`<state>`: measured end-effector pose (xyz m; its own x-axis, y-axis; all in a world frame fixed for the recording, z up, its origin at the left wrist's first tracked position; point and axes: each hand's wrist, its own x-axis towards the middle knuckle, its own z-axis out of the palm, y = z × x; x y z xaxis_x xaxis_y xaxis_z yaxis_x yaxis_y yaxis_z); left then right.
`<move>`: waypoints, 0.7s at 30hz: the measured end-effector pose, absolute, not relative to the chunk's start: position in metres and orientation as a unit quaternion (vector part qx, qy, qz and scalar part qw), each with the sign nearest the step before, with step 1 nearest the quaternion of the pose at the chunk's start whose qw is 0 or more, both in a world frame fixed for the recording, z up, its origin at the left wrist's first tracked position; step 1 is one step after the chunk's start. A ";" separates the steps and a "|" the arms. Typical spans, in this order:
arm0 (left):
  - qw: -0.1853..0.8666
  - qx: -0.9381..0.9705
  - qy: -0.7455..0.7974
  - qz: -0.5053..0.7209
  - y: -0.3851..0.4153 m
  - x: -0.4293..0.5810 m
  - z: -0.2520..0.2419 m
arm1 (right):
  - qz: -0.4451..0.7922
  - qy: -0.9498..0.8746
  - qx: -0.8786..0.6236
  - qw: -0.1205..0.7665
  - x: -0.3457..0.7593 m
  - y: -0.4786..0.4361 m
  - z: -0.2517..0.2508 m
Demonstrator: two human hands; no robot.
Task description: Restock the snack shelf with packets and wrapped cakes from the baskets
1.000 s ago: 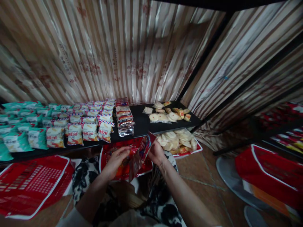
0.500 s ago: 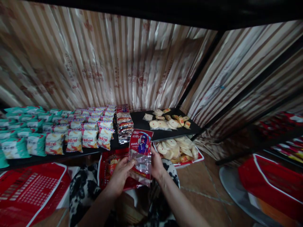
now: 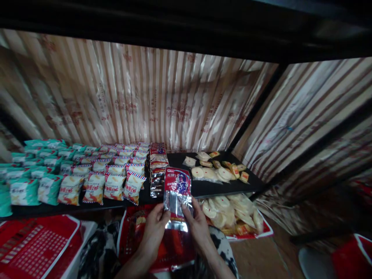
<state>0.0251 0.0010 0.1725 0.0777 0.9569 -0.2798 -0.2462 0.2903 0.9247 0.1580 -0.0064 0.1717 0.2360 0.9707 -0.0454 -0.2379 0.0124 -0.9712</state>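
Both my hands hold one snack packet (image 3: 176, 195) upright by its lower part, just in front of the black shelf (image 3: 203, 189). The packet has a red and blue printed top and a silvery clear body. My left hand (image 3: 154, 230) pinches its lower left edge and my right hand (image 3: 197, 224) its lower right edge. Right behind it, a row of like packets (image 3: 157, 166) lies on the shelf. Under my hands stands a red basket (image 3: 136, 240) with more snacks inside.
White-and-red snack bags (image 3: 113, 176) and green bags (image 3: 31, 178) fill the shelf's left. Loose round crackers (image 3: 213, 170) lie on its right. A red tray of crackers (image 3: 232, 213) sits below, a red basket (image 3: 31, 244) at lower left. A striped plastic sheet (image 3: 162, 100) backs the shelf.
The packet was pulled up out of the basket, turned to face me and raised toward the shelf. My view has tilted up, so the shelf sits lower in the picture.
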 end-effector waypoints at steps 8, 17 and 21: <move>0.553 0.396 0.482 0.553 0.065 0.042 0.200 | 0.450 -0.387 -0.515 0.619 0.169 0.095 0.195; 0.503 0.413 0.500 0.572 0.122 0.042 0.199 | 0.397 -0.494 -0.575 0.517 0.162 0.176 0.194; 0.481 0.424 0.528 0.557 0.134 0.038 0.182 | 0.301 -0.544 -0.654 0.432 0.158 0.193 0.192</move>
